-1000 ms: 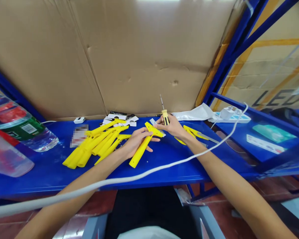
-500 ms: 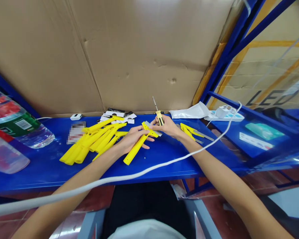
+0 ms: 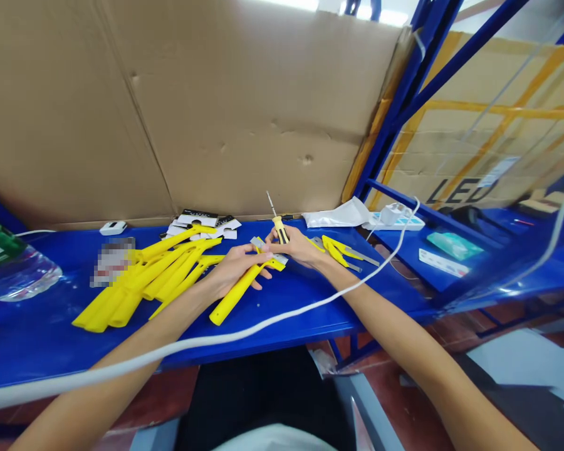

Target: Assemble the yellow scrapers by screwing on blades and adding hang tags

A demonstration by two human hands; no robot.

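The left hand (image 3: 237, 270) grips a yellow T-shaped handle (image 3: 232, 300) near its head, just above the blue table (image 3: 301, 297), while the right hand (image 3: 298, 246) holds a screwdriver (image 3: 281, 231) tip-up, its fingers close by a thin grey strip (image 3: 279, 258) at that head. More yellow handles (image 3: 122, 304) lie piled to the left, beside black-and-white cards (image 3: 196, 219).

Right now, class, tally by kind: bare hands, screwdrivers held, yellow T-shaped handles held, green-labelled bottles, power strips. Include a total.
Bare hands, left hand and right hand: 2
Screwdriver held: 1
Yellow T-shaped handle held: 1
Green-labelled bottle: 1
Power strip: 1
Total: 6
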